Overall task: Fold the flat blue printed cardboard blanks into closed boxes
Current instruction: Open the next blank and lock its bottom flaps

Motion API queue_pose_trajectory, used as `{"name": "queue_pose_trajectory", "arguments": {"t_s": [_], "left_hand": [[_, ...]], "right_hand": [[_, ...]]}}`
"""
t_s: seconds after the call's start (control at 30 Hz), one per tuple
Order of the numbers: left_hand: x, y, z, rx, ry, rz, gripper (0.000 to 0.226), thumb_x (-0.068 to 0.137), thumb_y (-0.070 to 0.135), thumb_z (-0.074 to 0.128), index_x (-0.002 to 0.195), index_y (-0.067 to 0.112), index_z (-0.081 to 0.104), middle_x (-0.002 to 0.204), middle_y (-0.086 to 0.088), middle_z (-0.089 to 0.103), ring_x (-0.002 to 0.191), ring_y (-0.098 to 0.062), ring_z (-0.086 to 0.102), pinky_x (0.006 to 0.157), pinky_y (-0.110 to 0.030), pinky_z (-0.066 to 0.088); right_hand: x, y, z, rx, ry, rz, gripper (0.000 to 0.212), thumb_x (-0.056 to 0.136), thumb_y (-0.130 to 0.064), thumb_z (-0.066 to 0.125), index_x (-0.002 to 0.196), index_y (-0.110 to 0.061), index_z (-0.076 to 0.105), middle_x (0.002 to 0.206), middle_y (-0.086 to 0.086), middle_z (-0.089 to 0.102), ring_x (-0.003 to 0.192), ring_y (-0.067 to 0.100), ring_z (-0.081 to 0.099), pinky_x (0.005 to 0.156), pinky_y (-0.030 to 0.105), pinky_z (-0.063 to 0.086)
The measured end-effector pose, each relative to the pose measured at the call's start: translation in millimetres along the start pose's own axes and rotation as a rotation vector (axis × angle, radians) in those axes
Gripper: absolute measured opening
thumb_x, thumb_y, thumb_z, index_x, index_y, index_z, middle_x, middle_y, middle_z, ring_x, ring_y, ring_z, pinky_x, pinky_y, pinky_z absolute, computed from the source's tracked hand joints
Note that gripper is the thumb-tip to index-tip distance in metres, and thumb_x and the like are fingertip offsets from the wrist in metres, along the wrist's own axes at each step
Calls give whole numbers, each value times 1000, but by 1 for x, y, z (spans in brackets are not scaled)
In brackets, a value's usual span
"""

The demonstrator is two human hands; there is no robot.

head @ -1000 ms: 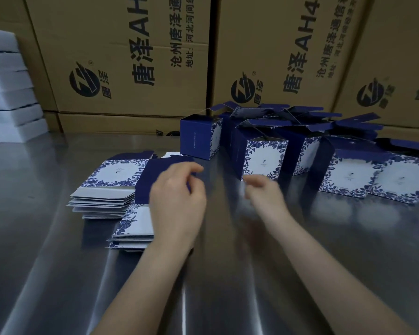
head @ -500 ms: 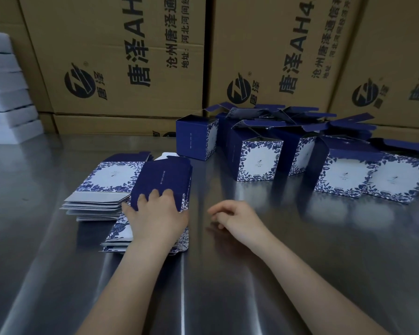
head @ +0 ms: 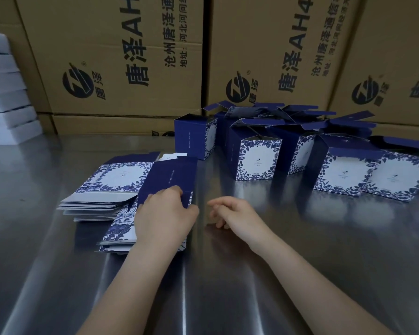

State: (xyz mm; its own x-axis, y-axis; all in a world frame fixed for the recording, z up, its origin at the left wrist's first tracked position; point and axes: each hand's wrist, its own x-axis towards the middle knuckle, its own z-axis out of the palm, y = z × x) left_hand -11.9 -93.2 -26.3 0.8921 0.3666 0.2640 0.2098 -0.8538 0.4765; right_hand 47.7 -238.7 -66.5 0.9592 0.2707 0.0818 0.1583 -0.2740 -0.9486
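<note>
Already several erected boxes [head: 257, 158] are stood at 1 to 2 o'clock on the surface [head: 252, 286], but their top flaps are open, so none is judged finished. Many flat blanks are left at 10 o'clock, in a farther stack [head: 107, 187] and a nearer stack [head: 121, 228]. The top blank [head: 172, 175] of the nearer stack is gripped at its right edge by the left hand [head: 165, 216]. Its long axis is laid from 7 to 1 o'clock, with the dark panel pointed away. The right hand [head: 235, 213] is rested beside it, loosely curled, with nothing held.
</note>
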Motion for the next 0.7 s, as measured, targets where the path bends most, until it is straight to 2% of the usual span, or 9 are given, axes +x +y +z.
{"name": "queue_pose_trajectory", "arguments": {"t_s": [0.1, 0.23, 0.3, 0.4, 0.53, 0.6, 0.7], "left_hand": [[-9, 14, -1, -25, 41, 40, 31, 85, 35, 58, 111, 21, 64, 104, -2, 68, 104, -29, 57, 78, -35, 41], [-23, 29, -1, -36, 81, 124, 30, 85, 38, 55, 110, 24, 64, 105, 2, 68, 102, -25, 57, 74, -33, 40], [-30, 35, 1, -47, 93, 179, 28, 85, 39, 54, 107, 25, 63, 104, 4, 67, 100, -22, 58, 71, -32, 40], [-37, 40, 6, -58, 72, 251, 27, 86, 42, 50, 106, 28, 61, 106, 7, 64, 101, -18, 57, 74, -33, 45], [-34, 38, 4, -176, 94, 230, 28, 91, 46, 51, 110, 31, 65, 106, 10, 67, 99, -16, 60, 71, -28, 41], [-29, 34, -1, -259, 177, 228, 25, 92, 39, 54, 109, 29, 69, 106, 9, 69, 97, -17, 61, 74, -27, 40], [-19, 25, -11, -364, 335, 211, 25, 89, 20, 59, 111, 19, 71, 113, 4, 71, 93, -21, 63, 91, -35, 45]], "right_hand": [[2, -4, -2, 192, 28, 48, 18, 100, -28, 48, 108, -23, 64, 91, -5, 72, 62, 9, 62, 58, 19, 46], [3, -5, -8, 510, -91, 73, 26, 101, -39, 43, 111, -28, 65, 109, 4, 73, 92, 25, 67, 81, 41, 51], [3, -5, -9, 617, -102, 77, 27, 101, -33, 45, 115, -23, 66, 115, 7, 71, 97, 23, 67, 86, 40, 51], [3, -8, -11, 752, -19, 72, 25, 99, -13, 47, 114, -13, 67, 111, 11, 71, 94, 23, 68, 82, 35, 55], [2, -11, -18, 749, 90, 83, 33, 94, -1, 42, 118, -2, 63, 116, 23, 66, 108, 41, 61, 98, 52, 47], [3, -12, -23, 759, 141, 91, 32, 91, -1, 42, 115, 1, 64, 113, 27, 66, 105, 46, 59, 101, 58, 42], [1, -14, -28, 784, 170, 75, 32, 89, -2, 41, 108, -3, 66, 105, 22, 66, 94, 37, 59, 93, 53, 46]]}}
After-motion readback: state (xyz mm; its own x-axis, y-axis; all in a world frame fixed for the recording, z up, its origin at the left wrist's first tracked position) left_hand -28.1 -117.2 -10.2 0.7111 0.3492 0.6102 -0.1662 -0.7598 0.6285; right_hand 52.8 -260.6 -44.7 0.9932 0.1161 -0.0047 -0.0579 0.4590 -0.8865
